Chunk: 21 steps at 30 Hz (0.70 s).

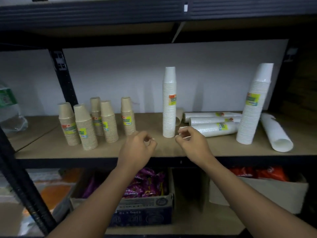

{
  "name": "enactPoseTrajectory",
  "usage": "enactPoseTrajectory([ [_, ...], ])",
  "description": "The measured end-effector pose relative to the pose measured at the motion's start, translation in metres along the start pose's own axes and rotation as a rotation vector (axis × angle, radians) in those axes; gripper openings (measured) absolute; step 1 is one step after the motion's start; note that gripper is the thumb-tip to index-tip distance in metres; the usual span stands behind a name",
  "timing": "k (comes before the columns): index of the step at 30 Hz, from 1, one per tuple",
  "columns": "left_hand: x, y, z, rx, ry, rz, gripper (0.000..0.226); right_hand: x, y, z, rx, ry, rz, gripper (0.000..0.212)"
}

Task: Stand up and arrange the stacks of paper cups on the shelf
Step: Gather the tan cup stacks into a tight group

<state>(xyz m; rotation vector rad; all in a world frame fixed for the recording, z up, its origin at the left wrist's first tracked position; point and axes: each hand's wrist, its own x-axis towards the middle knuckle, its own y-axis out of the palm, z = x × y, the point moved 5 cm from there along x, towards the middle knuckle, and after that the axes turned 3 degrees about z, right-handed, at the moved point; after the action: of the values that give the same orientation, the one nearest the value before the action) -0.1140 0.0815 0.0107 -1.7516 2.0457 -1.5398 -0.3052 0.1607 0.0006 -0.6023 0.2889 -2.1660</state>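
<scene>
Several short stacks of brown paper cups stand upright at the left of the wooden shelf. A tall white cup stack stands at the middle, and a wider white stack stands at the right. Three white stacks lie on their sides between them, and another white stack lies at the far right. My left hand hovers over the shelf front, fingers loosely curled, holding nothing. My right hand is just right of the tall stack's base, in front of the nearest lying stack, fingers curled and empty.
A black upright post rises behind the brown stacks. A plastic bag sits at the far left. The shelf below holds a cardboard box of purple packets and a box of orange packets. A dark shelf beam runs overhead.
</scene>
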Motion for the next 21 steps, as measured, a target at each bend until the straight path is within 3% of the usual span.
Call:
enactPoseTrajectory([
  [9,0.035,0.052,-0.016,0.036,0.005,0.101,0.017,0.053,-0.058,-0.003,-0.055,0.104,-0.043,0.022],
  [15,0.056,0.068,0.009,0.097,0.001,0.123,0.015,0.116,-0.046,0.005,-0.034,0.17,0.058,0.027],
  [21,0.071,0.082,0.022,0.134,0.022,0.139,0.027,0.167,-0.012,0.002,-0.223,0.135,0.112,0.04],
])
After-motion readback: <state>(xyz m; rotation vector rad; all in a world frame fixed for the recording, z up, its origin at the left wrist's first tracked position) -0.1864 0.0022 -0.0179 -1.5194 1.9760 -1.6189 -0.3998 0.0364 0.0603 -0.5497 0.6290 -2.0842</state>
